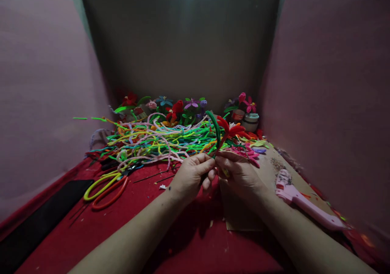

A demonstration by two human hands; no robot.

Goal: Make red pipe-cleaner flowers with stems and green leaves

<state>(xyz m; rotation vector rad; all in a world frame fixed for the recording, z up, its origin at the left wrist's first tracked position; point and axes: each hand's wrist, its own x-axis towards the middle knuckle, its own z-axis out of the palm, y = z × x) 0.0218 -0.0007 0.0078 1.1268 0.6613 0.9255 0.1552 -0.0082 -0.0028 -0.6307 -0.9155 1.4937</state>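
My left hand (191, 173) and my right hand (240, 172) meet over the middle of a red cloth (128, 233). Both pinch the lower end of a dark green pipe cleaner (215, 128) that curves up and back from my fingers. A red pipe-cleaner flower (230, 130) sits at the top of the same stem, right beside the green strand. All fingers are curled closed around the stem. Just behind my hands lies a big tangle of pipe cleaners (158, 142) in green, pink, yellow and orange.
Scissors with yellow and orange handles (105, 188) lie at the left. A pink glue gun (300, 201) rests on brown cardboard (243, 219) at the right. Finished pipe-cleaner flowers (176, 108) and a small jar (250, 121) line the back wall. Pink walls enclose both sides.
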